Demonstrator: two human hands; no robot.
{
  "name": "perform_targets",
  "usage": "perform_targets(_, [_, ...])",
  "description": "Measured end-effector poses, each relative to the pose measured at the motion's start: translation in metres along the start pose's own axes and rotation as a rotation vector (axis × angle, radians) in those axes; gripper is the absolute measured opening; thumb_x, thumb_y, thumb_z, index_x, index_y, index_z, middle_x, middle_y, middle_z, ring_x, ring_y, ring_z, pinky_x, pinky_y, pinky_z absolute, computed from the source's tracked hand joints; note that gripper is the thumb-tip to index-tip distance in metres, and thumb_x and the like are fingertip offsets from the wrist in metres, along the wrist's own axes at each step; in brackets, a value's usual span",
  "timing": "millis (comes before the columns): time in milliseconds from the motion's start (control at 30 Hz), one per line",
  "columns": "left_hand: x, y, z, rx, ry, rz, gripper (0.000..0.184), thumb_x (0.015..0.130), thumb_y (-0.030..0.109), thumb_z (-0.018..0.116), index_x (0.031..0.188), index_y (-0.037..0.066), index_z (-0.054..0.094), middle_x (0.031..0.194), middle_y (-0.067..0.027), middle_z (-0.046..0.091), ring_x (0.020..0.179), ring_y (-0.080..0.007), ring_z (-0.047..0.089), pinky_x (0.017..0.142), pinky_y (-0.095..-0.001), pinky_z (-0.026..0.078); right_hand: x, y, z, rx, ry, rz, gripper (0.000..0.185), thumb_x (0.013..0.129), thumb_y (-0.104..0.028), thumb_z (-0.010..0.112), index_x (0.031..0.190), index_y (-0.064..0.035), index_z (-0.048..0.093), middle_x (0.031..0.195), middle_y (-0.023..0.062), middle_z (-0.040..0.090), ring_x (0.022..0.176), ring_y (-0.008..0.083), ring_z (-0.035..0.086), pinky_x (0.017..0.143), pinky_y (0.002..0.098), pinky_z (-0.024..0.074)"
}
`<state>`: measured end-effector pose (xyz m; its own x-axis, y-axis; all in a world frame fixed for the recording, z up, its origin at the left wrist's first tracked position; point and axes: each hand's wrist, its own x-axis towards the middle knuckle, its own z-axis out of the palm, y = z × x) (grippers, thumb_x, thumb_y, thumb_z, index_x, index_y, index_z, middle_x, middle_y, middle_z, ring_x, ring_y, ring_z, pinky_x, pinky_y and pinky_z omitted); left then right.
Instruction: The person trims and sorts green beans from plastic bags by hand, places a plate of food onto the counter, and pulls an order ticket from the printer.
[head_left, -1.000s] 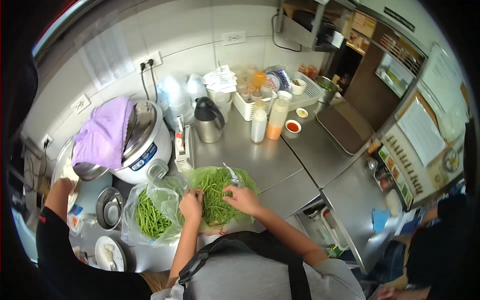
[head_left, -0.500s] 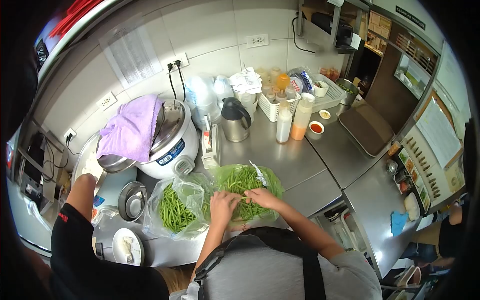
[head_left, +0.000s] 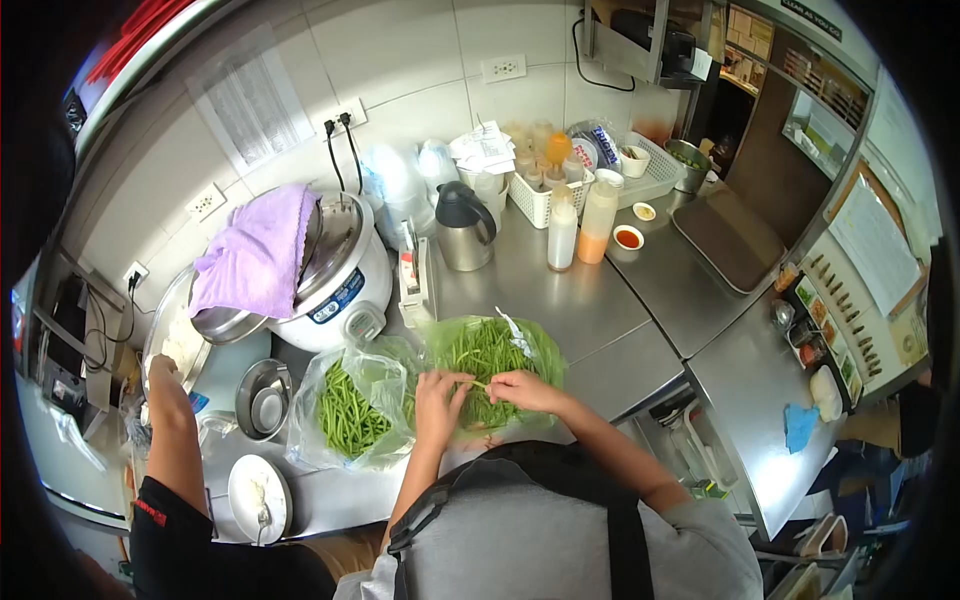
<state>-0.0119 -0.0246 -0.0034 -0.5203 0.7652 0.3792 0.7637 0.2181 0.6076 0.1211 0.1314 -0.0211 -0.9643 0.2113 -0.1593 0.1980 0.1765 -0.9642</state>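
Observation:
Both my hands meet over a green plastic bag (head_left: pixel 548 350) of loose green beans (head_left: pixel 480 348). My left hand (head_left: pixel 438 405) pinches one end of a single green bean (head_left: pixel 477 384), and my right hand (head_left: pixel 522 390) pinches its other end. The bean lies roughly level between my fingertips. Just left of my left hand, a clear plastic bag (head_left: pixel 305 405) holds more green beans (head_left: pixel 350 412), lined up closely together.
At the left, a co-worker's arm (head_left: pixel 172 430) reaches to a rice container (head_left: pixel 185 340) beside a cooker (head_left: pixel 365 265). A metal bowl (head_left: pixel 250 400), plate (head_left: pixel 243 500), thermal jug (head_left: pixel 466 240), bottles (head_left: pixel 562 235), sauce cup (head_left: pixel 628 238), brown tray (head_left: pixel 728 235) and open drawer (head_left: pixel 690 445) surround the bags.
My hands have come together, and a bean is now held between them. The co-worker's hand has shifted at the rice container. The camera view has turned slightly.

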Motion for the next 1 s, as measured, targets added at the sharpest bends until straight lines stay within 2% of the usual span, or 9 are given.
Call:
perform_targets(167, [-0.005, 0.007, 0.003, -0.026, 0.076, 0.080, 0.020, 0.077, 0.006, 0.068, 0.095, 0.013, 0.073, 0.091, -0.0071, 0.062, 0.093, -0.0272, 0.054, 0.085, -0.0375, 0.042, -0.007, 0.002, 0.001, -0.052, -0.058, -0.007, 0.026, 0.092, -0.027, 0.050, 0.088, -0.0087, 0.068, 0.077, 0.0005, 0.064, 0.065, 0.0117, 0.056, 0.063, 0.0272, 0.0448])
perform_targets(300, [-0.009, 0.005, 0.009, -0.106, 0.098, 0.033, 0.018, 0.079, 0.007, 0.067, 0.096, 0.011, 0.073, 0.092, -0.0089, 0.064, 0.094, -0.0278, 0.056, 0.086, -0.0377, 0.043, -0.007, 0.011, 0.008, 0.269, 0.045, 0.018, 0.024, 0.093, -0.025, 0.048, 0.086, -0.0076, 0.064, 0.066, -0.0029, 0.050, 0.054, 0.0072, 0.045, 0.050, 0.0237, 0.0369])
perform_targets(333, [-0.009, 0.006, 0.008, -0.154, 0.045, -0.035, 0.017, 0.083, 0.008, 0.065, 0.097, 0.009, 0.072, 0.094, -0.0108, 0.067, 0.092, -0.0294, 0.061, 0.083, -0.0363, 0.046, -0.006, 0.009, 0.009, 0.363, 0.073, 0.028, 0.023, 0.093, -0.025, 0.048, 0.085, -0.0074, 0.062, 0.065, -0.0039, 0.046, 0.052, 0.0059, 0.041, 0.048, 0.0227, 0.0338])
perform_targets(433, [-0.019, 0.003, 0.016, -0.289, -0.013, -0.216, 0.015, 0.088, 0.008, 0.061, 0.098, 0.007, 0.071, 0.096, -0.0112, 0.070, 0.087, -0.0236, 0.066, 0.078, -0.0314, 0.050, -0.002, 0.011, 0.020, 0.708, 0.183, 0.066, 0.019, 0.093, -0.021, 0.047, 0.084, -0.0073, 0.056, 0.064, -0.0060, 0.037, 0.049, 0.0036, 0.030, 0.043, 0.0206, 0.0260])
perform_targets(500, [-0.020, 0.013, 0.016, -0.288, -0.124, -0.335, 0.016, 0.091, 0.009, 0.059, 0.102, 0.004, 0.068, 0.097, -0.0115, 0.071, 0.085, -0.0185, 0.067, 0.077, -0.0284, 0.051, 0.000, 0.005, 0.019, 0.712, 0.225, 0.078, 0.018, 0.093, -0.020, 0.046, 0.085, -0.0074, 0.055, 0.065, -0.0056, 0.038, 0.049, 0.0037, 0.028, 0.043, 0.0206, 0.0246])
perform_targets(633, [-0.029, -0.004, 0.042, -0.850, 0.027, -0.471, 0.018, 0.095, 0.012, 0.055, 0.108, -0.001, 0.056, 0.100, -0.0132, 0.070, 0.093, -0.0131, 0.064, 0.082, -0.0255, 0.048, 0.000, 0.011, 0.013, 0.770, 0.244, 0.058, 0.017, 0.094, -0.018, 0.043, 0.086, -0.0064, 0.054, 0.067, -0.0044, 0.039, 0.050, 0.0035, 0.028, 0.043, 0.0199, 0.0240])
perform_targets(767, [-0.027, -0.014, 0.028, -1.143, 0.105, -0.525, 0.018, 0.097, 0.013, 0.050, 0.110, 0.002, 0.045, 0.106, -0.0176, 0.067, 0.098, -0.0154, 0.063, 0.088, -0.0254, 0.046, 0.008, 0.016, 0.009, 0.685, 0.145, 0.148, 0.017, 0.094, -0.012, 0.041, 0.093, -0.0046, 0.056, 0.074, -0.0023, 0.045, 0.053, 0.0029, 0.030, 0.045, 0.0197, 0.0249])
perform_targets(933, [-0.016, -0.008, 0.019, -1.223, 0.050, -0.588, 0.015, 0.097, 0.019, 0.053, 0.106, 0.008, 0.049, 0.109, -0.0151, 0.067, 0.101, -0.0147, 0.061, 0.087, -0.0275, 0.046, 0.009, -0.007, 0.019, 0.567, -0.159, 0.253, 0.029, 0.099, -0.029, 0.049, 0.103, -0.0044, 0.063, 0.073, -0.0052, 0.046, 0.055, 0.0029, 0.034, 0.049, 0.0191, 0.0275])
perform_targets(1000, [-0.014, -0.007, 0.023, -1.253, 0.063, -0.615, 0.015, 0.096, 0.019, 0.054, 0.106, 0.008, 0.050, 0.109, -0.0144, 0.067, 0.100, -0.0140, 0.061, 0.086, -0.0264, 0.046, 0.011, -0.010, 0.022, 0.455, -0.217, 0.242, 0.028, 0.099, -0.029, 0.049, 0.101, -0.0048, 0.063, 0.071, -0.0061, 0.044, 0.055, 0.0028, 0.033, 0.048, 0.0192, 0.0274])
